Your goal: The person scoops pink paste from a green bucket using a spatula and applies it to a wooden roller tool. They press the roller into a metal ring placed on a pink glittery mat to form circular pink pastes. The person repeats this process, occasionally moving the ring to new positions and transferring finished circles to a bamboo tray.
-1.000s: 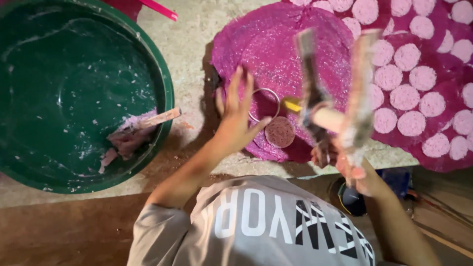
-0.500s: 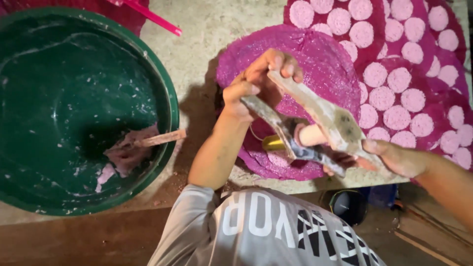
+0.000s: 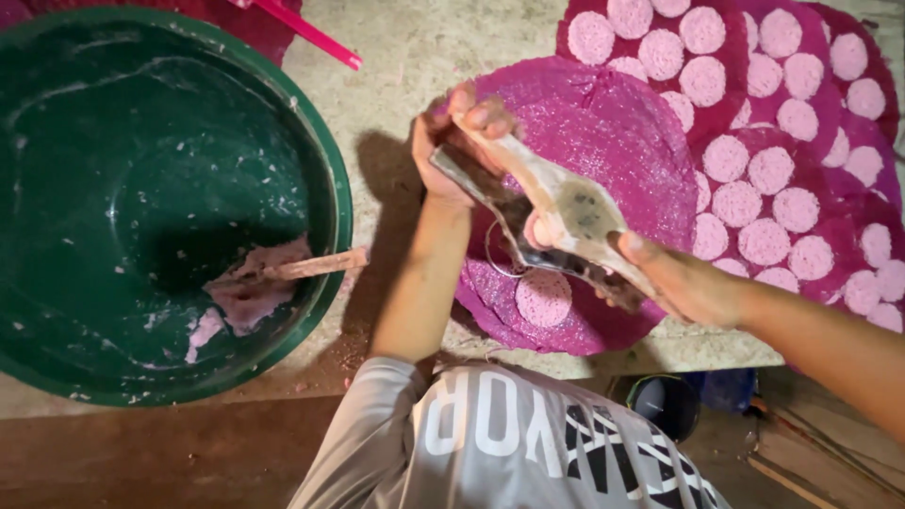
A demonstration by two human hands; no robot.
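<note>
Left hand (image 3: 451,141) raised above the worktop (image 3: 415,57), forearm running up from the grey sleeve, wrist bent, fingers clenched round the upper ends of a hinged two-plate press (image 3: 551,212); right hand (image 3: 683,283) comes in from the right, arm extended across the frame, fingers closed on the lower ends of the same plates; both hands grasp the press, which hangs in the air between them, tilted from upper left to lower right; plates smeared with pale dough, inner face of the upper one showing a dark patch.

Directly beneath the hands lies a round magenta mesh mat (image 3: 613,132); on it, just below the press, a single pink dough disc (image 3: 544,298), with a thin ring partly hidden beside it, too obscured to identify.

Right of and beyond the right hand, further mats (image 3: 830,141) carry rows of pink discs, close together.

Well to the left of the left hand sits a large green basin (image 3: 141,141), flecked with dough; a lump of pink dough (image 3: 250,292) rests against its near wall, a stick (image 3: 316,266) lying across it onto the rim.
</note>
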